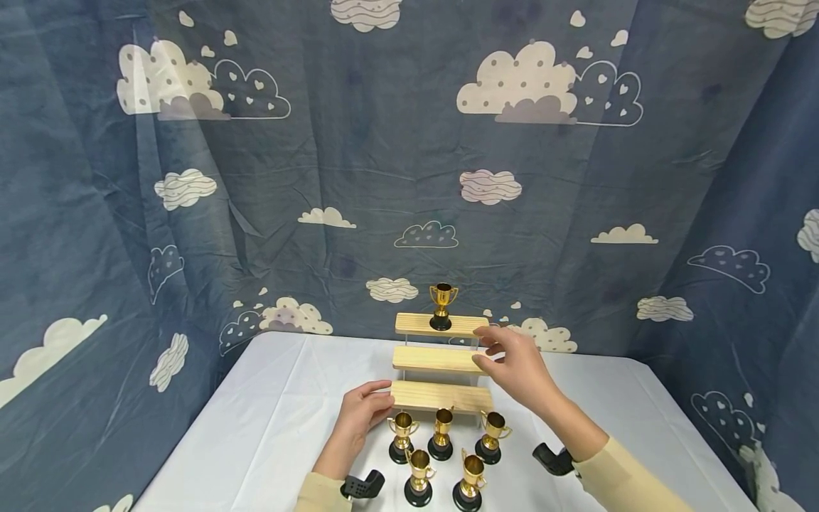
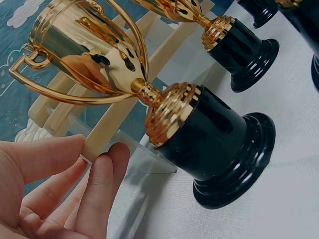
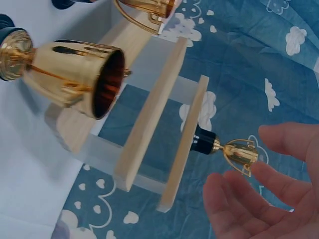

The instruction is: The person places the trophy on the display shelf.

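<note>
Two beige sleeves (image 1: 630, 473) reaching in nearest camera, one black device (image 1: 363, 486) riding on each wrist. Six gold trophies (image 1: 419, 469) total, black bases: five standing on white table (image 1: 307, 398) (two front, three behind), one standing on top tier (image 1: 412, 323) of the three-tier wooden rack (image 1: 441, 359). Trophy bowls (image 1: 473, 466) facing up, insides too dark to read. Left hand (image 1: 360, 414) pinching left end of lowest tier (image 1: 441, 396), thumb against fingers. Right hand (image 1: 520, 363) hovering by top tier's right end, fingers loosely bent, thumb apart, gripping nothing; top trophy (image 1: 442, 302) standing left of it.
</note>
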`<move>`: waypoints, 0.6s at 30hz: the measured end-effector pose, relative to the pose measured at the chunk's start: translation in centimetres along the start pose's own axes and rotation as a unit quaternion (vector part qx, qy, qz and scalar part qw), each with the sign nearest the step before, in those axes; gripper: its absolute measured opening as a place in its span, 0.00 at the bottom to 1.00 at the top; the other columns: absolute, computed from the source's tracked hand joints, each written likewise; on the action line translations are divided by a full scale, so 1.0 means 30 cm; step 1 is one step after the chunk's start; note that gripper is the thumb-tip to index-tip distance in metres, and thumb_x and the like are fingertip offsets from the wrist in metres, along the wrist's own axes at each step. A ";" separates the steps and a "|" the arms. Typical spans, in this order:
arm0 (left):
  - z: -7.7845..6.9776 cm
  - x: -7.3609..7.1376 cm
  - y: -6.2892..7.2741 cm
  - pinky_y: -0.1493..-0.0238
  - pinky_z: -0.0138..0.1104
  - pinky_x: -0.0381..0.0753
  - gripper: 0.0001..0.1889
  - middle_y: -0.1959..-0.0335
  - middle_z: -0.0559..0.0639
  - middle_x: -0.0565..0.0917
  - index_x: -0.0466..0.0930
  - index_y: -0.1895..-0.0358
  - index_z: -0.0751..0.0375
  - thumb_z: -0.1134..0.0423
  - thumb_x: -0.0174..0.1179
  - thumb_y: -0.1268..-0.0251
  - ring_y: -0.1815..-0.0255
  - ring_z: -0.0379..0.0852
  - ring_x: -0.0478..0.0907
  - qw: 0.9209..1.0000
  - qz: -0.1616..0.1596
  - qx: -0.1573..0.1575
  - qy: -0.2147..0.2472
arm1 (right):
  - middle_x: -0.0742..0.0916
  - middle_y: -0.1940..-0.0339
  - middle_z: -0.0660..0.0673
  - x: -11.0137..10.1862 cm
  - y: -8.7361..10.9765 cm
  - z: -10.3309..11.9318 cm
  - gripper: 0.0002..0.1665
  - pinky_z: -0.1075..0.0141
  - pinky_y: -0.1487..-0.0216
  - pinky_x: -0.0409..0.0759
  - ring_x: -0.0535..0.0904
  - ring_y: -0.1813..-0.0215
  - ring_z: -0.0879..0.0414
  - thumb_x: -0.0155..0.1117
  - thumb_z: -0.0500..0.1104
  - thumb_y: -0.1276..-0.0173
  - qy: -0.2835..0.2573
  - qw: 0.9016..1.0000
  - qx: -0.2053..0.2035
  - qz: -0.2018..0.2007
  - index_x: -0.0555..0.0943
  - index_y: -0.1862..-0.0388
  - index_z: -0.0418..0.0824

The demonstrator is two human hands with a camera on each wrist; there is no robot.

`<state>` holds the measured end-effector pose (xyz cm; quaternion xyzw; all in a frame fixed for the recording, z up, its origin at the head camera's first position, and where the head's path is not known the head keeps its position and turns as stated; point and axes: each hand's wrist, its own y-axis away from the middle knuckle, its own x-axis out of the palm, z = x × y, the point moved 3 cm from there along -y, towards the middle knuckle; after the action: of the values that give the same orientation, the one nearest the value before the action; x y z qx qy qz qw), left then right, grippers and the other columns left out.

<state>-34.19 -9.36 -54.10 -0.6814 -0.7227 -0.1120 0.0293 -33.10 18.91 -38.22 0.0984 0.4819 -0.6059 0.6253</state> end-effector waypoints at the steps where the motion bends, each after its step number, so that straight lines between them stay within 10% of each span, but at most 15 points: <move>1: 0.000 0.001 0.000 0.50 0.41 0.85 0.25 0.58 0.55 0.88 0.79 0.39 0.69 0.73 0.69 0.43 0.58 0.44 0.86 1.000 -0.001 0.000 0.000 | 0.86 0.52 0.43 0.001 0.006 -0.004 0.26 0.57 0.57 0.87 0.85 0.54 0.47 0.74 0.42 0.36 -0.001 1.000 0.001 0.001 0.81 0.39 0.43; 18: -0.002 0.002 0.003 0.52 0.39 0.86 0.25 0.59 0.55 0.88 0.80 0.40 0.69 0.72 0.70 0.44 0.60 0.44 0.86 1.000 -0.003 0.001 0.000 | 0.86 0.53 0.46 0.012 0.110 -0.034 0.25 0.59 0.56 0.86 0.84 0.54 0.49 0.75 0.41 0.37 0.006 0.999 0.040 0.029 0.81 0.40 0.45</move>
<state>-34.12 -9.29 -54.03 -0.6794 -0.7246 -0.1116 0.0297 -30.85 20.19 -40.53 0.1405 0.4578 -0.6059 0.6353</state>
